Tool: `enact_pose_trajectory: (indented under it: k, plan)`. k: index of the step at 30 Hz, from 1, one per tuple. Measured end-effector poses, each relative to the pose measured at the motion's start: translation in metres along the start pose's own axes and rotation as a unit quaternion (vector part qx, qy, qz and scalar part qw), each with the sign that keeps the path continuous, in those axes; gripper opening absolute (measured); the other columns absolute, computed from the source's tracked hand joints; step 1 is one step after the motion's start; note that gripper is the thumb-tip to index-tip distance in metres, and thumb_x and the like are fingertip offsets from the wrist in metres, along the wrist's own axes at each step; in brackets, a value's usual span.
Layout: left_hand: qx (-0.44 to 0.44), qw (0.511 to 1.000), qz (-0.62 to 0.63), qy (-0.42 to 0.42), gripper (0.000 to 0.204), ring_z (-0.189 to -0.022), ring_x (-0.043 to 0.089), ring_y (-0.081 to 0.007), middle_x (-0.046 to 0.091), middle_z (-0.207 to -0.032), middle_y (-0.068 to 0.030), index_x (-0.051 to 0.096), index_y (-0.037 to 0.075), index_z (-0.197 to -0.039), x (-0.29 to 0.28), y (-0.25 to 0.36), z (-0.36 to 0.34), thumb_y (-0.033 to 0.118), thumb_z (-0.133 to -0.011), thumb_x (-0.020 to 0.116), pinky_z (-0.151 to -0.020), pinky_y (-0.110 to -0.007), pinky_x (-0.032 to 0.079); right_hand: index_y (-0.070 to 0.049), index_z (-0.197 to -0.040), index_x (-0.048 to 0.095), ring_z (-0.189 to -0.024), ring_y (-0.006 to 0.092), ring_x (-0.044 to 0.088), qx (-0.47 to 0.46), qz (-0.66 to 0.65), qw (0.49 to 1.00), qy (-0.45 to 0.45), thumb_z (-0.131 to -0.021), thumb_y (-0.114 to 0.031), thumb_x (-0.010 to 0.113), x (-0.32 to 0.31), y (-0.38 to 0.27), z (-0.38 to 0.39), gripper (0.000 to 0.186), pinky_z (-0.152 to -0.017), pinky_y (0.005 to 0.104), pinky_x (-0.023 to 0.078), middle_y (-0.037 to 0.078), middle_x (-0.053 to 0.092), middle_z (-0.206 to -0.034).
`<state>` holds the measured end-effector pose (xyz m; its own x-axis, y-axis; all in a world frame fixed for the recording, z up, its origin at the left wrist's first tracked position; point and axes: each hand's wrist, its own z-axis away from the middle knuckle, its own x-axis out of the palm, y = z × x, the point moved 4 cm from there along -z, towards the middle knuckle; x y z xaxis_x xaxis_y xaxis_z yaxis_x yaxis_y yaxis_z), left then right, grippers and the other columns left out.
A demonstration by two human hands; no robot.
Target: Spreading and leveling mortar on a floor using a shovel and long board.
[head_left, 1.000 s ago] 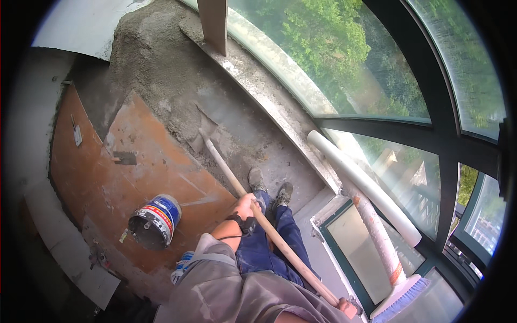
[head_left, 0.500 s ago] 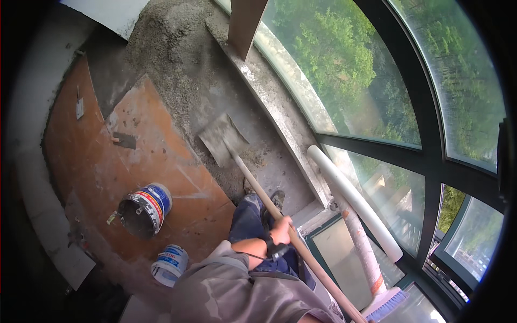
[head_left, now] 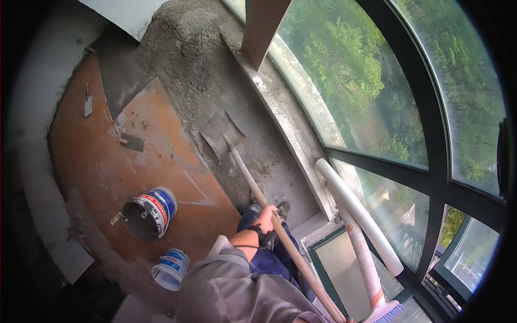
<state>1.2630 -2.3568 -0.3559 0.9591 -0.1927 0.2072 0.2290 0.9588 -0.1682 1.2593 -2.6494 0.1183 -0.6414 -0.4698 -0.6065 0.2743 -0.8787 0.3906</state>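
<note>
My left hand (head_left: pixel 265 217), with a dark band at the wrist, is closed round the wooden handle of a shovel (head_left: pixel 250 182). The shovel's flat, dusty metal blade (head_left: pixel 221 133) lies at the foot of a grey heap of sand or mortar mix (head_left: pixel 180 40). From there the handle slants toward me, down to the lower edge. Only a sliver of my right hand (head_left: pixel 350 320) shows there, closed at the handle's end; most of it is cut off. My shoes are partly hidden below the handle.
Left on orange-brown boards (head_left: pixel 107 167) are a blue-and-white bucket (head_left: pixel 168 202), a notched trowel (head_left: pixel 132 142) and another flat trowel (head_left: pixel 88 106). A white tub (head_left: pixel 175 264) stands nearer. Rightward are a raised ledge (head_left: pixel 291 126), windows, a white pipe (head_left: pixel 358 215) and a brush (head_left: pixel 385 312).
The view has shifted a little. The shovel blade has turned slightly and carries or lies against more grey material. My left hand keeps its hold on the handle.
</note>
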Motion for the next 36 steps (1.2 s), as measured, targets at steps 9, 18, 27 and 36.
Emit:
enact_pose_trajectory:
  k: [9, 18, 27, 36]
  plan:
    - [0.052, 0.999, 0.008, -0.006, 0.014, -0.049, 0.047, -0.0247, 0.046, -0.056, -0.0091, 0.046, 0.008, -0.068, 0.017, 0.031, 0.035, 0.016, -0.067, 0.057, -0.048, -0.039, 0.044, -0.011, -0.081, 0.055, -0.063, 0.034, 0.057, -0.031, -0.079, 0.996, -0.025, -0.076, -0.029, 0.063, -0.043, 0.006, -0.024, 0.02, -0.054, 0.0468, 0.044, 0.015, 0.058, -0.073]
    - [0.04, 0.999, -0.002, 0.026, 0.011, -0.049, 0.047, -0.0255, 0.045, -0.057, -0.0094, 0.045, 0.006, -0.07, 0.02, 0.1, -0.015, 0.007, -0.065, 0.055, -0.05, -0.042, 0.044, -0.011, -0.081, 0.055, -0.063, 0.0339, 0.057, -0.071, -0.068, 0.987, 0.124, -0.076, -0.029, 0.063, -0.045, -0.044, -0.098, 0.02, -0.054, 0.0466, 0.044, 0.015, 0.058, -0.072]
    - [0.143, 0.989, 0.011, 0.038, 0.013, -0.048, 0.047, -0.0244, 0.045, -0.055, -0.0081, 0.044, 0.008, -0.067, 0.093, 0.222, 0.003, 0.013, -0.068, 0.056, -0.049, -0.04, 0.043, -0.011, -0.081, 0.055, -0.062, 0.0339, 0.057, -0.125, -0.139, 0.975, 0.121, -0.076, -0.029, 0.062, -0.084, -0.166, -0.217, 0.02, -0.054, 0.0464, 0.044, 0.015, 0.058, -0.071]
    - [0.187, 0.968, 0.012, -0.167, 0.022, -0.057, 0.052, -0.0258, 0.049, -0.063, -0.0076, 0.046, 0.01, -0.071, 0.192, 0.323, 0.135, 0.027, -0.072, 0.061, -0.056, -0.043, 0.046, -0.01, -0.081, 0.056, -0.062, 0.0338, 0.057, -0.128, -0.164, 0.968, 0.141, -0.076, -0.029, 0.062, -0.109, -0.153, -0.23, 0.02, -0.054, 0.0462, 0.044, 0.015, 0.058, -0.07]
